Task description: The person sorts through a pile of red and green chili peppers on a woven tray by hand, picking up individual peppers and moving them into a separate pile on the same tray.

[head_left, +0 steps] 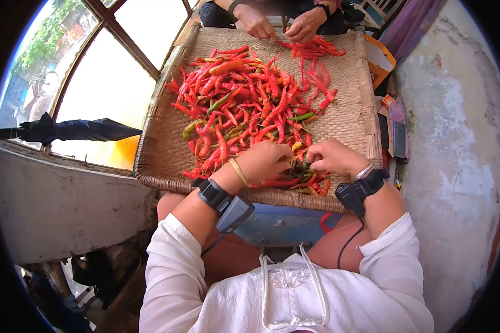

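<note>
A large heap of chili peppers [244, 105], mostly red with a few green and yellow ones, lies on a woven tray [350, 111]. My left hand [264, 160] is closed over the near side of the heap, its fingertips pinched on a chili pepper that they mostly hide. Just to its right, my right hand [336, 157] is closed too, thumb and forefinger together beside a green stem; what they pinch is too small to make out. More red and green peppers [294, 181] lie below both hands, by the tray's near rim.
Across the tray, another person's hands [283, 25] work over a smaller group of red peppers [316, 47]. A folded black umbrella [83, 130] leans by the window at left. A phone [399, 140] and a yellow box [379, 61] are between tray and right wall [450, 166].
</note>
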### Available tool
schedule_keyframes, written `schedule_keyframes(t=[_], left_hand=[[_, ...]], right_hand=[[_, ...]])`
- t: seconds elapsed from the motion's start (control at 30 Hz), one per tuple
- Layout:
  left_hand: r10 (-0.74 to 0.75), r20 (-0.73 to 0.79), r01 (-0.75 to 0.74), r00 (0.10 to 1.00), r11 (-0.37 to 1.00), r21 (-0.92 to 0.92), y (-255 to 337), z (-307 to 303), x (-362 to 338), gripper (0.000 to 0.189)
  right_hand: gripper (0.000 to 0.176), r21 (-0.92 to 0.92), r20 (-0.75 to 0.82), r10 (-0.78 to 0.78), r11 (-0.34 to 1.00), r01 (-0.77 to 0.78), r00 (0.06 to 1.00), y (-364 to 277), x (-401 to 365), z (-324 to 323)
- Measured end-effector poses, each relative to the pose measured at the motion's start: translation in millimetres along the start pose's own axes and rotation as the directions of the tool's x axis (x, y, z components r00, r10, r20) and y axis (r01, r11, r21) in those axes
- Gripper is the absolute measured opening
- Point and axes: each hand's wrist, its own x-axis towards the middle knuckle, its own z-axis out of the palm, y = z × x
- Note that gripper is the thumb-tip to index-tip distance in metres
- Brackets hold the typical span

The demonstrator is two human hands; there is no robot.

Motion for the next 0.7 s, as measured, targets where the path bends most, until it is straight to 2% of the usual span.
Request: schedule_keyframes(t=[0.03,0.07,0.1,0.2,0.23,0.27,0.33,0.37,0.4,0.47,0.5,0.57,0.6,0.67,0.7], left_hand=[[-0.002,0.001,0.002,1.0,1.0,0.002,0,1,2,0.019],[-0.049,-0.075,0.025,0.996,0.956,-0.293,-1,3,5,0.018],[-0.116,-0.134,0.021,0.984,0.826,-0.563,0,5,7,0.016],[-0.133,-0.18,-0.004,0.975,0.794,-0.607,7,9,12,0.017],[-0.135,-0.182,-0.002,0.974,0.797,-0.603,9,10,12,0.017],[-0.136,-0.188,-0.001,0.973,0.806,-0.592,11,12,12,0.018],[-0.135,-0.194,0.0,0.972,0.82,-0.572,17,13,13,0.021],[-0.116,-0.171,0.034,0.978,0.907,-0.421,20,10,13,0.022],[-0.114,-0.167,0.035,0.979,0.908,-0.418,18,10,14,0.022],[-0.017,-0.089,0.007,0.996,0.994,-0.106,14,11,16,0.025],[-0.017,-0.083,0.008,0.996,0.995,-0.104,14,12,16,0.025],[-0.236,-0.036,0.209,0.971,0.913,-0.351,15,12,16,0.025],[-0.237,-0.035,0.21,0.971,0.914,-0.346,13,13,16,0.025],[-0.298,-0.257,0.133,0.919,0.85,-0.509,6,18,16,0.022],[-0.281,-0.263,0.07,0.923,0.795,-0.602,6,16,18,0.022]], right_hand=[[0.015,0.077,-0.003,0.055,0.996,-0.054,0.999,3,2,2],[0.013,0.154,0.0,0.108,0.982,-0.106,0.994,4,3,3],[0.013,0.158,0.001,0.103,0.982,-0.102,0.995,4,5,2],[0.009,0.128,-0.039,0.105,0.987,-0.099,0.994,-4,6,-6],[0.009,0.383,-0.039,0.14,0.917,-0.115,0.989,-8,4,-11],[0.01,0.612,-0.027,0.176,0.781,-0.123,0.984,-12,0,-17],[0.012,0.671,-0.038,0.136,0.737,-0.076,0.99,-18,-5,-27],[0.013,0.727,-0.086,0.102,0.686,-0.007,0.991,-17,-6,-28],[0.014,0.776,-0.137,0.071,0.628,0.062,0.988,-15,-7,-29],[0.015,0.797,-0.156,0.049,0.596,0.096,0.987,-7,-6,-31],[0.016,0.833,-0.211,0.074,0.535,0.139,0.975,-4,-5,-33],[0.02,0.872,-0.32,0.081,0.415,0.26,0.944,7,-4,-42],[0.02,0.872,-0.323,0.079,0.412,0.264,0.943,13,-1,-46],[0.024,0.789,-0.613,0.211,0.222,0.573,0.762,21,3,-52],[0.032,0.76,-0.648,0.32,0.217,0.613,0.691,21,4,-56]])
